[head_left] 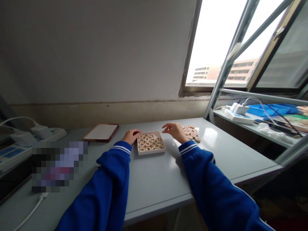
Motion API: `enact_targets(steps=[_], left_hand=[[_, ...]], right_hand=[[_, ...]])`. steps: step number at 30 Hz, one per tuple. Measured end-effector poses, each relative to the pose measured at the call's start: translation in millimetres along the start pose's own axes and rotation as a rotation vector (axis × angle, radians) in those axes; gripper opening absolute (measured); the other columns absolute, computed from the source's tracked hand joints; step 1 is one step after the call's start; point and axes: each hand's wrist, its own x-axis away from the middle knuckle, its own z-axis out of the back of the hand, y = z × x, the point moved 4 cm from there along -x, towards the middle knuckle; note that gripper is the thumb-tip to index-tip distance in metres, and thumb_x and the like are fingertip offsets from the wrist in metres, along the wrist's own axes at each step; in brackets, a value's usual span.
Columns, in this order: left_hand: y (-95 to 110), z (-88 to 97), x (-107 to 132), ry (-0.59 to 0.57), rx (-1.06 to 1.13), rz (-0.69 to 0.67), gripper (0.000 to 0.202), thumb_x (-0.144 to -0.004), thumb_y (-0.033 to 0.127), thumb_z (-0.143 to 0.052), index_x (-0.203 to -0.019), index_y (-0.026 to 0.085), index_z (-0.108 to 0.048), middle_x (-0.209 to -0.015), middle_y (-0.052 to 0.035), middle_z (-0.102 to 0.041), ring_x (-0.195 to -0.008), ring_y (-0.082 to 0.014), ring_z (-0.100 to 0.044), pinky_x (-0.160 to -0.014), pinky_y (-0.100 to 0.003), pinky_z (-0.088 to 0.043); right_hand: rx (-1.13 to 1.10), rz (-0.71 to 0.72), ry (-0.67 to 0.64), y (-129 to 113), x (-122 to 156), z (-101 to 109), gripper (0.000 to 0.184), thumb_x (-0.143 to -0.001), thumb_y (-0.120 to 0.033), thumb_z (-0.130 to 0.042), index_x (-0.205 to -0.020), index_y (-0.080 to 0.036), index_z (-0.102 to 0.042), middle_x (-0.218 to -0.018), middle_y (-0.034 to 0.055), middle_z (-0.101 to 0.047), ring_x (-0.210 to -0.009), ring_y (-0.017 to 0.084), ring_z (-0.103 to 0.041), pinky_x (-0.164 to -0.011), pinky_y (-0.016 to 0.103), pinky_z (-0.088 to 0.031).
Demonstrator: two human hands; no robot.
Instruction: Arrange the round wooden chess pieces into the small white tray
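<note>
Mid-frame on the grey desk (154,183), the shallow white box (151,153) of round wooden chess discs (151,142) has left hand (131,136) fingers curled against its wall, right hand (174,131) fingers spread empty; a sweeping blue sleeve (190,149) could scatter the loose discs (192,132) beside it.

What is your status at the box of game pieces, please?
Left hand touching box edge. Right hand open, beside loose pieces. Board lies apart, left.

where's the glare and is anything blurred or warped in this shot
Head view: window blown out white, its light glaring off the table right of the loose pieces; a pixelated patch at left; wide-angle lens tilts the window frame.
</note>
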Motion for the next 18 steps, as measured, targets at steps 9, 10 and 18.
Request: enact_targets(steps=[9, 10, 18], left_hand=[[1, 0.0, 1, 0.018, 0.0, -0.02, 0.021, -0.071, 0.01, -0.048, -0.08, 0.013, -0.066, -0.085, -0.0063, -0.068, -0.082, -0.0173, -0.06, -0.078, -0.026, -0.045], [1, 0.0, 1, 0.018, -0.001, -0.018, 0.021, -0.071, 0.01, -0.048, -0.081, 0.013, -0.066, -0.086, -0.0061, -0.068, -0.083, -0.017, -0.06, -0.079, -0.026, -0.045], [-1, -2.7, 1, 0.011, -0.012, 0.003, 0.021, -0.073, 0.01, -0.049, -0.084, 0.014, -0.066, -0.089, -0.0047, -0.068, -0.086, -0.0156, -0.059, -0.082, -0.025, -0.045]], right_hand=[[0.17, 0.144, -0.119, -9, 6, -11, 0.046, -0.071, 0.006, -0.033, -0.093, -0.021, -0.063, -0.088, 0.0019, -0.063, -0.076, 0.012, -0.054, -0.07, 0.025, -0.037], [0.188, 0.169, -0.15, -12, 7, -14, 0.045, -0.072, 0.005, -0.034, -0.092, -0.023, -0.064, -0.094, 0.0021, -0.062, -0.082, 0.013, -0.053, -0.072, 0.027, -0.036], [0.272, 0.203, -0.277, -20, 10, -23, 0.019, -0.075, -0.042, -0.055, -0.081, -0.028, -0.067, -0.098, 0.0024, -0.059, -0.089, 0.021, -0.047, -0.072, 0.034, -0.031]])
